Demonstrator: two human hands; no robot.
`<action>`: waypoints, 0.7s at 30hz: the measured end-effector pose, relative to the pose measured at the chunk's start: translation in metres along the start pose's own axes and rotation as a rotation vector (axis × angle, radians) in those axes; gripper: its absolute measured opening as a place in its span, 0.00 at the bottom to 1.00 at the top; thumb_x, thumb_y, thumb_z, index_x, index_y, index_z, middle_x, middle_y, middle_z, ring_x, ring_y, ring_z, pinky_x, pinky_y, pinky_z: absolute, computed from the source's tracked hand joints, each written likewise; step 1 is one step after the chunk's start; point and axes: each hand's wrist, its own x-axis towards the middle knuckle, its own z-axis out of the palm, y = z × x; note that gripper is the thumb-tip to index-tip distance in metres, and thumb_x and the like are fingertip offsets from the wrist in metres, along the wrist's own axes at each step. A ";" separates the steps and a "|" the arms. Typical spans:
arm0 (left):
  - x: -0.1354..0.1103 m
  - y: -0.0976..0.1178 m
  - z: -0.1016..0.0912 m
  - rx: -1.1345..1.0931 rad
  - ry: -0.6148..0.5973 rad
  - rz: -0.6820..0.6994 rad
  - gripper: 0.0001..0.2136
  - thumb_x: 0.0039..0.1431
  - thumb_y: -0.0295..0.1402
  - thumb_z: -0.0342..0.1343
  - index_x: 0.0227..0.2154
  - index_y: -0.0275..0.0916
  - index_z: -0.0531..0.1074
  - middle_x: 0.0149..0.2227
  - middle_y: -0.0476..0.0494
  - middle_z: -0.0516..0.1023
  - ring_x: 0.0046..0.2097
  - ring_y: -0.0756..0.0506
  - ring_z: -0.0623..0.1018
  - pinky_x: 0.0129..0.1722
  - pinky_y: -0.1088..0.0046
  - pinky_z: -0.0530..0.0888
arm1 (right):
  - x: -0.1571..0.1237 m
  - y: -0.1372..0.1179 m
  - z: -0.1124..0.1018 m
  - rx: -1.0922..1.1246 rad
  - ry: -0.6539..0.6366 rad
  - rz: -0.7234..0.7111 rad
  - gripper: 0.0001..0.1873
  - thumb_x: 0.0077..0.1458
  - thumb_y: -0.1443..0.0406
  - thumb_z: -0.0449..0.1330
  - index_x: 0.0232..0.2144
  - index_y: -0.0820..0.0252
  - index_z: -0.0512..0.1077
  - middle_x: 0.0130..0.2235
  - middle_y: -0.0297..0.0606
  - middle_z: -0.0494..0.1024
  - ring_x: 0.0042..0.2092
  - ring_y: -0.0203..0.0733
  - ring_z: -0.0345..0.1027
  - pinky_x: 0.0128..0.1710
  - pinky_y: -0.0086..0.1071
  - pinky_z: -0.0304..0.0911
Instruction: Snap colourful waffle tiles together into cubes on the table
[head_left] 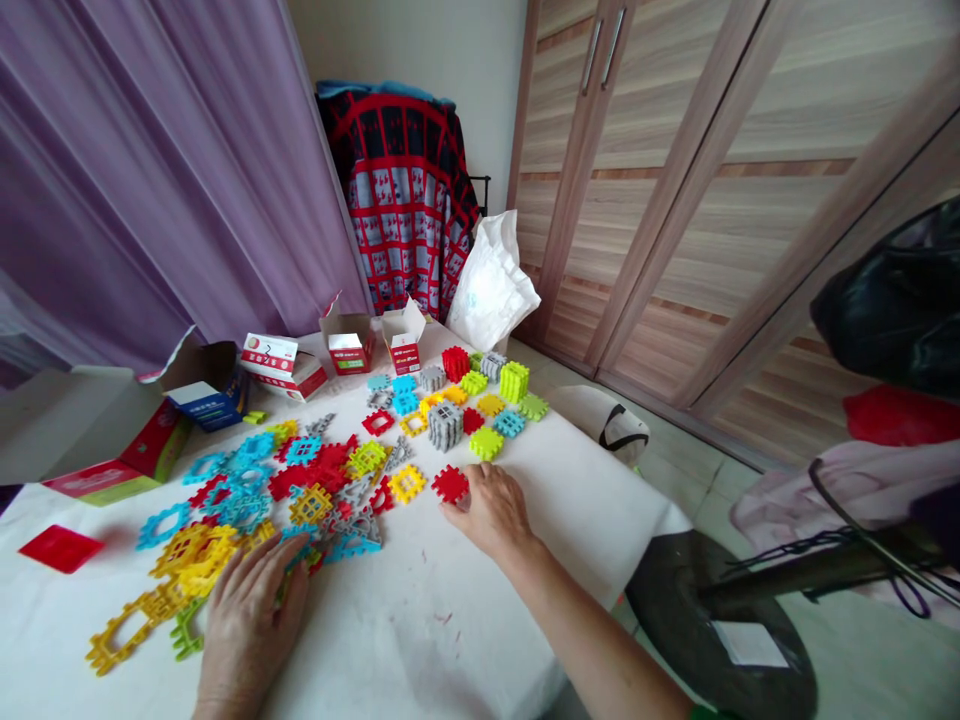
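My right hand (496, 508) has its thumb and fingers closed at the right edge of a red square interlocking block (449, 484) on the white tabletop. My left hand (256, 605) lies with fingers stretched out at the near edge of a loose pile. Under and beside those fingers are yellow interlocking blocks (196, 558), a light-blue piece and a bit of green. A red heap (322, 470) and blue pieces (251, 470) make up the pile's middle. Beyond my right hand stand a grey stack of blocks (445, 427) and a lime-green block (487, 443).
Open cardboard boxes (288, 367) line the table's back and left side. A red plastic piece (60, 548) lies at the left. Past the right table edge are a white bag (491, 285), a stand with a round dark base (724, 610) and wooden wardrobe doors (637, 190).
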 end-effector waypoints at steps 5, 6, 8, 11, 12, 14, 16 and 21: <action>-0.001 0.000 0.001 -0.003 -0.010 -0.010 0.12 0.62 0.34 0.51 0.47 0.44 0.73 0.39 0.42 0.83 0.44 0.36 0.81 0.49 0.54 0.72 | 0.004 -0.010 0.004 -0.010 -0.048 -0.022 0.23 0.51 0.52 0.66 0.43 0.63 0.74 0.43 0.50 0.77 0.46 0.54 0.71 0.46 0.42 0.65; -0.001 0.000 0.001 0.005 -0.011 -0.001 0.12 0.62 0.34 0.51 0.47 0.43 0.73 0.39 0.42 0.83 0.44 0.36 0.81 0.49 0.54 0.72 | 0.004 -0.011 0.005 -0.011 -0.052 -0.022 0.23 0.51 0.52 0.66 0.43 0.63 0.74 0.43 0.50 0.77 0.46 0.54 0.71 0.46 0.42 0.65; -0.001 -0.001 0.001 0.015 -0.019 0.010 0.12 0.62 0.34 0.51 0.47 0.42 0.73 0.39 0.41 0.83 0.44 0.36 0.81 0.48 0.54 0.72 | 0.003 -0.013 0.005 -0.013 -0.058 -0.022 0.24 0.50 0.52 0.66 0.43 0.64 0.74 0.43 0.51 0.77 0.47 0.54 0.71 0.46 0.42 0.66; -0.001 -0.002 0.003 -0.008 -0.032 -0.017 0.12 0.62 0.35 0.51 0.46 0.43 0.74 0.39 0.41 0.83 0.45 0.36 0.81 0.49 0.54 0.72 | -0.002 -0.011 0.003 0.001 -0.055 -0.039 0.24 0.50 0.51 0.67 0.42 0.63 0.74 0.43 0.50 0.77 0.46 0.53 0.71 0.46 0.41 0.66; -0.002 -0.002 0.003 -0.031 -0.040 -0.043 0.12 0.62 0.35 0.51 0.46 0.44 0.74 0.40 0.41 0.83 0.45 0.36 0.81 0.50 0.54 0.72 | -0.003 -0.008 0.002 0.021 -0.043 -0.058 0.23 0.50 0.51 0.66 0.42 0.63 0.74 0.42 0.49 0.77 0.46 0.52 0.71 0.46 0.41 0.66; -0.003 -0.001 0.002 -0.110 -0.062 -0.126 0.12 0.61 0.38 0.52 0.44 0.45 0.76 0.40 0.40 0.83 0.46 0.36 0.81 0.51 0.54 0.72 | 0.000 0.003 -0.001 0.102 0.013 -0.099 0.19 0.53 0.54 0.65 0.41 0.61 0.74 0.42 0.47 0.78 0.47 0.50 0.71 0.48 0.40 0.66; -0.001 0.005 0.000 -0.232 -0.084 -0.279 0.14 0.60 0.42 0.53 0.44 0.45 0.77 0.42 0.39 0.83 0.48 0.36 0.80 0.53 0.55 0.72 | 0.011 0.020 -0.006 0.262 0.095 -0.111 0.14 0.57 0.58 0.61 0.42 0.59 0.74 0.43 0.46 0.79 0.48 0.49 0.71 0.51 0.39 0.66; 0.037 0.042 -0.009 -0.707 -0.125 -0.912 0.23 0.59 0.52 0.53 0.54 0.50 0.72 0.58 0.44 0.74 0.62 0.37 0.71 0.62 0.56 0.66 | 0.073 0.051 -0.029 0.978 0.092 0.146 0.20 0.63 0.55 0.53 0.53 0.55 0.69 0.56 0.44 0.75 0.56 0.45 0.69 0.56 0.40 0.65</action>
